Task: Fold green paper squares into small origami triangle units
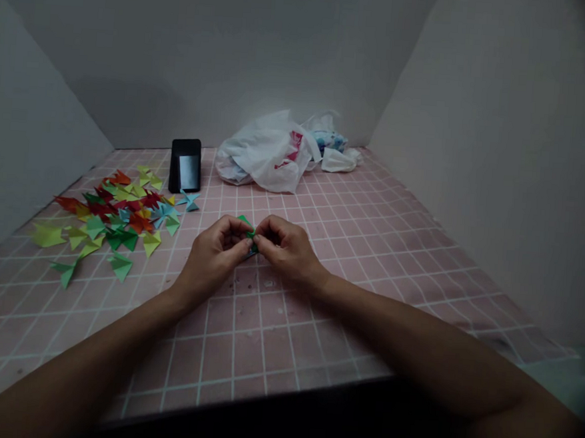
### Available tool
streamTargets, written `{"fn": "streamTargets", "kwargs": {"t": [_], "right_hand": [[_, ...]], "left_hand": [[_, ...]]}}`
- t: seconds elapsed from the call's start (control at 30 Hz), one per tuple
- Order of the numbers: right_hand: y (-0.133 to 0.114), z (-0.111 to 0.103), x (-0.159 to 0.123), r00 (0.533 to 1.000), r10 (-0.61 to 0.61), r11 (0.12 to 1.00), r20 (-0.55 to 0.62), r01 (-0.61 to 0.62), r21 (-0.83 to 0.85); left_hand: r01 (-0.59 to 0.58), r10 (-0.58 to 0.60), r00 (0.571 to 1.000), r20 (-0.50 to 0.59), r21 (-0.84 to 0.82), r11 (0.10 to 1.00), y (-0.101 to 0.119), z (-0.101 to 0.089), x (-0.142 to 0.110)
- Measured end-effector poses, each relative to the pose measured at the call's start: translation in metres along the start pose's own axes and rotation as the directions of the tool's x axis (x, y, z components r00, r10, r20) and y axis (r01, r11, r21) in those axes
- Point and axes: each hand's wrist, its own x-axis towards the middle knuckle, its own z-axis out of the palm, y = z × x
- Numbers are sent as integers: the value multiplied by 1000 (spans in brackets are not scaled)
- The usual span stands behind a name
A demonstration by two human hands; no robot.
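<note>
Between my two hands, over the middle of the table, is a small piece of green folded paper (243,219), mostly covered by the fingers. My left hand (220,244) pinches it from the left with thumb and forefinger. From the right, my right hand (288,249) pinches the same paper, its fingertips nearly meeting those of the left. The exact shape of the fold is hidden. To the left lies a loose pile of folded paper pieces (121,237), pointed like origami birds, in red, orange, yellow, green and light blue.
A dark phone (180,164) leans upright behind the pile. White plastic bags (267,147) lie crumpled at the back middle, beside a blue-patterned packet (330,141). A pink checked cloth (371,238) covers the table. Walls (244,49) enclose the back and both sides.
</note>
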Motion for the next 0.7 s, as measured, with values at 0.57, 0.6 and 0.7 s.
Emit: {"fn": "streamTargets", "kwargs": {"t": [0.57,0.6,0.7], "right_hand": [[4,-2,2,998,-64,996,23,65,-60],[4,-2,2,996,-81,994,32,83,-76],[3,-5,4,989,-139,985,50,144,-97]], "left_hand": [[68,-60,996,71,-112,991,-2,-7,7],[69,-62,995,73,-104,992,-2,-8,7],[97,-90,994,69,-100,990,-1,-7,6]]}}
